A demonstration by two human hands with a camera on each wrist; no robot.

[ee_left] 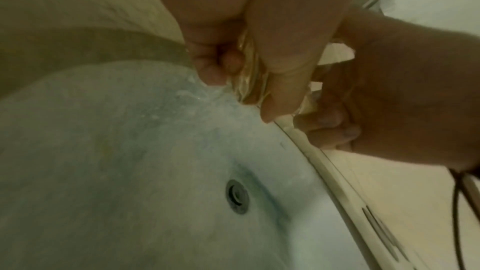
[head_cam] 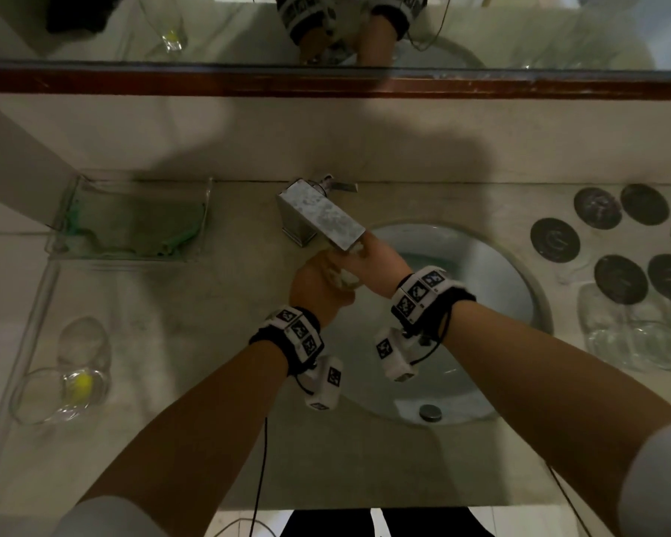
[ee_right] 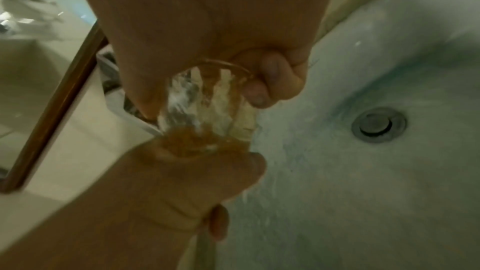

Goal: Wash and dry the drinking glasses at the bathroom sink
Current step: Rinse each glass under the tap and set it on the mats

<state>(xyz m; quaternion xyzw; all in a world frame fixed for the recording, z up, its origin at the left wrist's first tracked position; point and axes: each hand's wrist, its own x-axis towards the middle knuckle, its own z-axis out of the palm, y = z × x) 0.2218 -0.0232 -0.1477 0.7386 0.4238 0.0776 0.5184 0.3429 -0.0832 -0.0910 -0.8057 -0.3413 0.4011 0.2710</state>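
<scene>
A clear drinking glass (head_cam: 345, 276) is held over the left side of the white sink basin (head_cam: 492, 273), just under the spout of the square metal faucet (head_cam: 322, 217). My left hand (head_cam: 315, 289) grips it from the left; in the left wrist view its fingers (ee_left: 280, 81) curl round the wet glass (ee_left: 246, 83). My right hand (head_cam: 380, 261) grips it from the right, and in the right wrist view that hand (ee_right: 262, 81) wraps the glass (ee_right: 200, 106), which has water streaking inside. Most of the glass is hidden by both hands.
Two clear glasses (head_cam: 80, 343) sit on the counter at the left, one lying down with something yellow inside. A glass tray with a green cloth (head_cam: 132, 222) stands behind them. Dark round coasters (head_cam: 597, 207) and more glasses (head_cam: 636, 335) are at the right. The drain (head_cam: 430, 412) is near me.
</scene>
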